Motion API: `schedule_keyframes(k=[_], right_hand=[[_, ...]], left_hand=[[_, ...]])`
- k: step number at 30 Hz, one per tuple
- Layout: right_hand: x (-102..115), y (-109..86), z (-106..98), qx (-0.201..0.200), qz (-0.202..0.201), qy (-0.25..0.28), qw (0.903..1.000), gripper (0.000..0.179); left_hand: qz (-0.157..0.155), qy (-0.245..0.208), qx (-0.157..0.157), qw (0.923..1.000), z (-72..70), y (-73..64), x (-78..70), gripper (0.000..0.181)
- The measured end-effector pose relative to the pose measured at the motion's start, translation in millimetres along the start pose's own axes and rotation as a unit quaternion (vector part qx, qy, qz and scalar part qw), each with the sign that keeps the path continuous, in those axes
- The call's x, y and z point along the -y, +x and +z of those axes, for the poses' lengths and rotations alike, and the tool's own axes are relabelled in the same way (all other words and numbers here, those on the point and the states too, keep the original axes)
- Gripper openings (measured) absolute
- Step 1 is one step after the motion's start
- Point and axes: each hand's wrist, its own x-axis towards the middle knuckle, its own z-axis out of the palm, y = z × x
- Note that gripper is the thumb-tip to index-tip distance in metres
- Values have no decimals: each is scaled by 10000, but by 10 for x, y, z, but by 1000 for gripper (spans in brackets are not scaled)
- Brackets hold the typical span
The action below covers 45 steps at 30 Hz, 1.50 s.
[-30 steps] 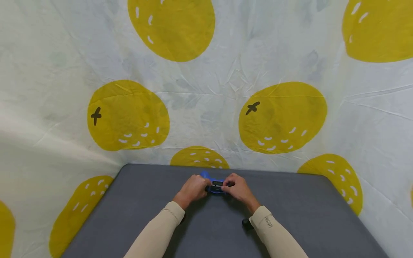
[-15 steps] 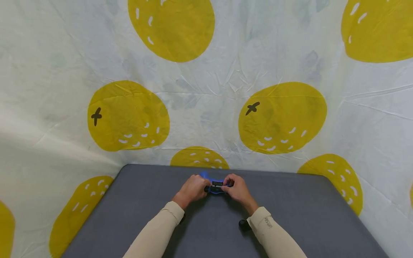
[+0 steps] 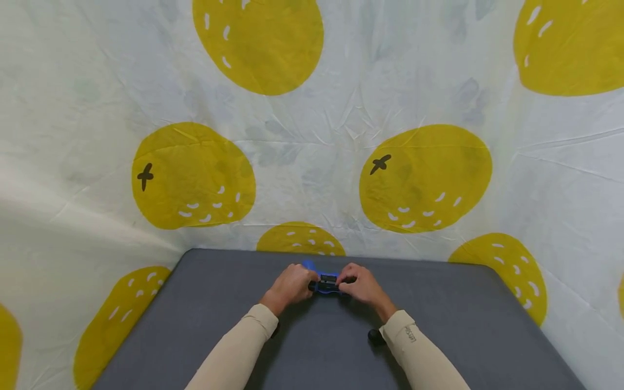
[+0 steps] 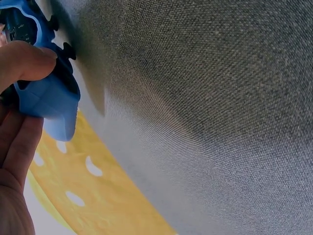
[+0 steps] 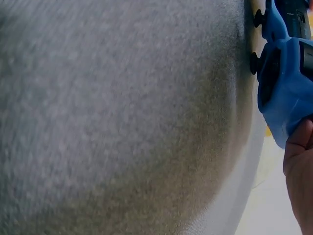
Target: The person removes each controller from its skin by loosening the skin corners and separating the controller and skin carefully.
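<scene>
A blue and black game controller (image 3: 329, 290) is held over the far part of the table, its black thumbsticks turned down towards the tabletop. Facing up is its back, where a dark recess with a pale strip shows. My left hand (image 3: 291, 284) grips one end; in the left wrist view its thumb (image 4: 34, 61) lies across the controller's (image 4: 51, 100) dark part. Around the other end curl the fingers of my right hand (image 3: 361, 284). The right wrist view shows a fingertip (image 5: 302, 133) against the controller's (image 5: 288, 98) blue handle; most of that hand is out of frame.
The grey table (image 3: 312, 346) reaches back to a white cloth (image 3: 307, 179) printed with yellow fruit, which hangs behind it and at both sides. A small black round device (image 3: 375, 337) sits beneath the right cuff (image 3: 396, 324).
My right fingers have shifted slightly on their end of the controller, and the right forearm has moved a little to the right. The left hand keeps its grip in the same place.
</scene>
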Motion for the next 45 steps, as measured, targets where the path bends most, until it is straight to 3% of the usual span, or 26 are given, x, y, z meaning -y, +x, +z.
schedule_keyframes(k=[12, 19, 24, 32, 37, 41, 45], right_hand=[[-10, 3, -58, 406, -330, -178, 9985, 7], [6, 36, -34, 615, -561, -795, 9934, 12], [25, 59, -35, 653, -558, -886, 9924, 13], [48, 41, -3, 137, 70, -226, 9996, 15], [74, 65, 101, -327, 438, -352, 9979, 22], [52, 79, 131, -500, 460, -272, 9973, 21], [37, 75, 90, -331, 342, -21, 9989, 13]], left_hand=[[64, 86, -38, 9999, 21, -12, 6, 28], [59, 34, -119, 9999, 17, -26, 5, 29], [54, 12, -150, 9999, 18, -17, 15, 29], [126, -42, -209, 9997, 29, -1, 19, 28], [87, -59, -144, 9998, 8, -8, -6, 28], [96, -106, -159, 9998, -3, -4, -2, 28], [117, -132, -150, 9997, 6, 7, 38, 29]])
